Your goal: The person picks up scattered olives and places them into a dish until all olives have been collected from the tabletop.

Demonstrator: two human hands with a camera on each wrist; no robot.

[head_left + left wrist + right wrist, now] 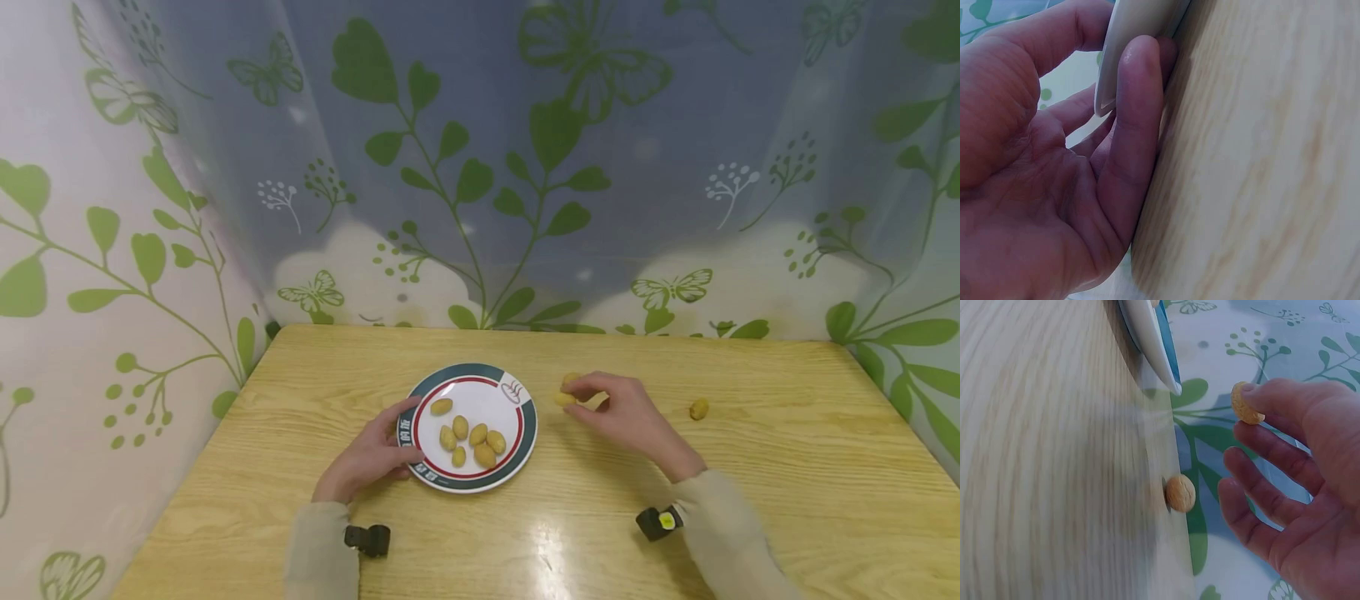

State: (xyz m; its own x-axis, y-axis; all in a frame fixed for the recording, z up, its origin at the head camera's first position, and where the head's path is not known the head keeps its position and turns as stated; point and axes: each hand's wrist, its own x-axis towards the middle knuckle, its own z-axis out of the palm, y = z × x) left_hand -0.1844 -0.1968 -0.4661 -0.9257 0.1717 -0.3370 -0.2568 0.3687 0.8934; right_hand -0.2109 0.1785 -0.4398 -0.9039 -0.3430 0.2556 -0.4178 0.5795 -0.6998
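Note:
My left hand (371,454) grips the left rim of a round white plate (491,400) with a green border and red ring. In the left wrist view its fingers (1138,94) wrap the plate edge (1110,75), some of them beneath it. Several small yellow-brown oval fruits (460,427) lie on the plate. Right of the plate, my right hand (618,408) pinches one wrinkled yellow fruit (1246,403) between thumb and index finger, its other fingers loosely bent. Just behind those fingertips shows another yellow fruit (572,378).
One more brownish-yellow fruit (699,408) lies on the wooden table (795,467), right of my right hand. In the right wrist view a fruit (1180,494) rests on the tabletop. A curtain (480,167) with leaves and butterflies hangs behind the table and along its sides.

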